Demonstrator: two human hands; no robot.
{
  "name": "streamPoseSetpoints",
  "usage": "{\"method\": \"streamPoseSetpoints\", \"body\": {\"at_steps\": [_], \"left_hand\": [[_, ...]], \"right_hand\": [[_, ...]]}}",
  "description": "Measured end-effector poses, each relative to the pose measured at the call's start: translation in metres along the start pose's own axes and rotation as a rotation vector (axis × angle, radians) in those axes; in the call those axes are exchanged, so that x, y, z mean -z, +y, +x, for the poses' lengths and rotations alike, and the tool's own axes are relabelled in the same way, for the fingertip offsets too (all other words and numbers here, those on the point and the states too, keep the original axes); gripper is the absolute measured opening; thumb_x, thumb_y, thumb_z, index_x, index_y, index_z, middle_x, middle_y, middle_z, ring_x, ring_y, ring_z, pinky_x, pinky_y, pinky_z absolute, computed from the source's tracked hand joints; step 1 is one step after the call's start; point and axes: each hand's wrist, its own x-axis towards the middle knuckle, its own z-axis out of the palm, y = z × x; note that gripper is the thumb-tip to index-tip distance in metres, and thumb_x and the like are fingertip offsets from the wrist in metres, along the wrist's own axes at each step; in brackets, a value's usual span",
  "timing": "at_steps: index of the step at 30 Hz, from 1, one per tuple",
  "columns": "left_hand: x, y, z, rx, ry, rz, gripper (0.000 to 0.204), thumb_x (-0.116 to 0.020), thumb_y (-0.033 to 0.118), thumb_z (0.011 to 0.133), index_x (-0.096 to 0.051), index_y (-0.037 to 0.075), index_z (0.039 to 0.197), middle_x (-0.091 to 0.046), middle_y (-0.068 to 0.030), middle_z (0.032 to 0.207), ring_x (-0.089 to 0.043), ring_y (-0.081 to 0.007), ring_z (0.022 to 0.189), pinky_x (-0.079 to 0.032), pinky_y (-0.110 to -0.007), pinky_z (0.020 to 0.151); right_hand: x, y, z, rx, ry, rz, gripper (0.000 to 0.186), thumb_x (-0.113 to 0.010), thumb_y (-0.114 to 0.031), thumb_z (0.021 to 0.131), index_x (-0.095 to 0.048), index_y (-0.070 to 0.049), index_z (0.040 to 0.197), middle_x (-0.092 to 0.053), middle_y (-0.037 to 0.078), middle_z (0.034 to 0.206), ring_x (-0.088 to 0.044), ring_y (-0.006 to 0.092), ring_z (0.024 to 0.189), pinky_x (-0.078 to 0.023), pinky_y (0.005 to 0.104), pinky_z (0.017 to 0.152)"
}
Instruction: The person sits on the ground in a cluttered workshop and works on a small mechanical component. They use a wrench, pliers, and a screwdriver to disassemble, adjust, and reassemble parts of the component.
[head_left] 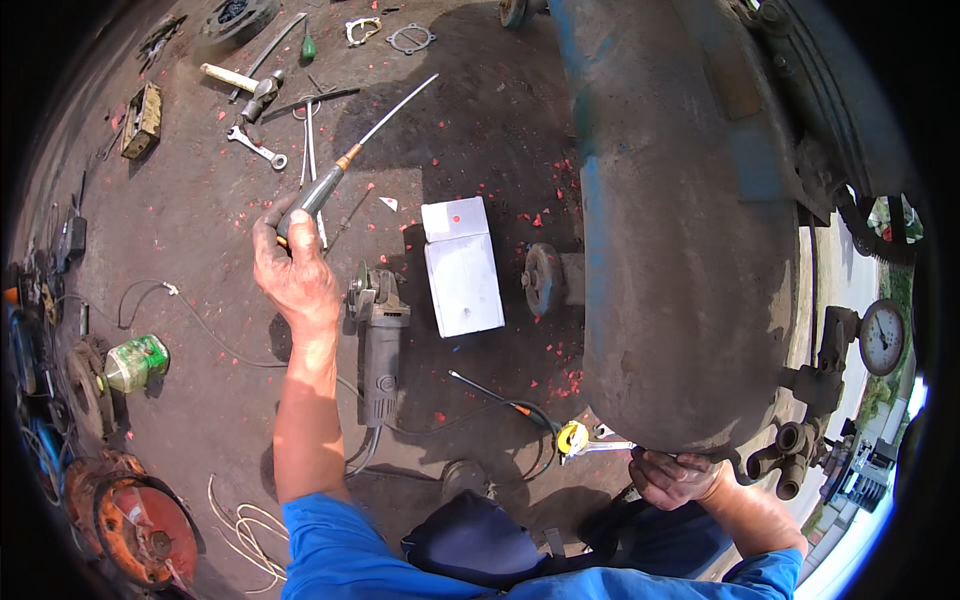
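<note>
My left hand [297, 270] is closed round the dark handle of a long screwdriver [325, 187], held over the ground with its thin shaft slanting up to the right. My right hand [672, 478] is at the near end of a large rusty tank [690, 280], fingers curled. From those fingers a shiny metal wrench [608, 446] sticks out to the left; its grip is partly hidden. A yellow round item [571, 438] is at the wrench's far end. Below my left hand lies a grey angle grinder [383, 350], beside a white box [467, 285].
A hammer [262, 92], a combination wrench [257, 148] and metal rings [411, 38] lie farther off. At left are a green-labelled bottle [137, 363] and an orange round machine part [148, 530]. A pressure gauge [881, 338] stands right of the tank. Cables and red chips litter the ground.
</note>
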Motion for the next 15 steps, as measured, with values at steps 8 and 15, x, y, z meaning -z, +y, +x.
{"method": "streamPoseSetpoints", "body": {"at_steps": [8, 15], "left_hand": [[0.107, 0.123, -0.194, -1.092, 0.029, 0.358, 0.043, -0.058, 0.013, 0.100, -0.046, 0.003, 0.141, -0.056, -0.0132, 0.107, -0.052, -0.0190, 0.071, -0.043, -0.026, 0.054], [0.073, 0.180, -0.320, -1.328, -0.500, 0.387, 0.031, -0.076, 0.012, 0.082, -0.070, 0.011, 0.113, -0.059, -0.0036, 0.083, -0.050, -0.0151, 0.056, -0.041, -0.028, 0.048]], "right_hand": [[0.021, -0.013, 0.011, -0.235, 0.229, 0.551, 0.033, -0.074, -0.021, 0.077, -0.068, -0.010, 0.107, -0.072, 0.008, 0.109, -0.066, 0.0217, 0.105, -0.041, 0.0444, 0.105], [0.087, -0.049, 0.097, -0.733, 0.437, 1.864, 0.035, -0.061, -0.017, 0.101, -0.053, 0.000, 0.130, -0.067, 0.008, 0.095, -0.064, 0.0167, 0.090, -0.055, 0.0380, 0.082]]}}
